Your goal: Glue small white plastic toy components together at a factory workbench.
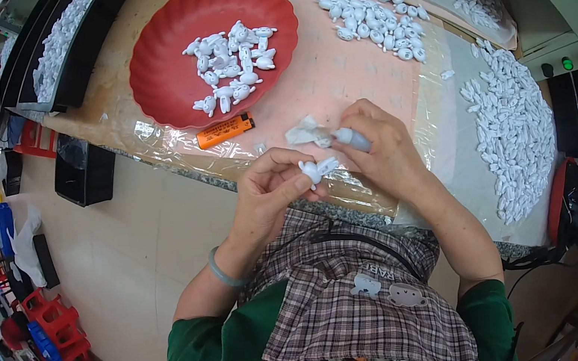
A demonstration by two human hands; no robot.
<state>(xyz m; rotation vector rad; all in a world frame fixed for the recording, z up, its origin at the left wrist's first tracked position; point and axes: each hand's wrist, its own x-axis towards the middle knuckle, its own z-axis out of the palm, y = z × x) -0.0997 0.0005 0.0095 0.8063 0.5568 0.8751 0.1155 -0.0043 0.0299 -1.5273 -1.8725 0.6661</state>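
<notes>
The figure (313,170) is white, the tissue (304,133) white too, the bottle (354,141) pale grey-blue. The bowl (154,66) is red all over; the lighter (224,131) is orange — with black markings. The sheet (312,41) is pale pink. The apron (335,328) has a dark plaid crossed by pale lines — the shirt (203,356) is deep green, the bangle (222,270) grey, the bin (85,173) black.

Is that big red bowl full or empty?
Partly full: white figures cover some of the red bowl, but plenty of its bottom shows bare.
</notes>
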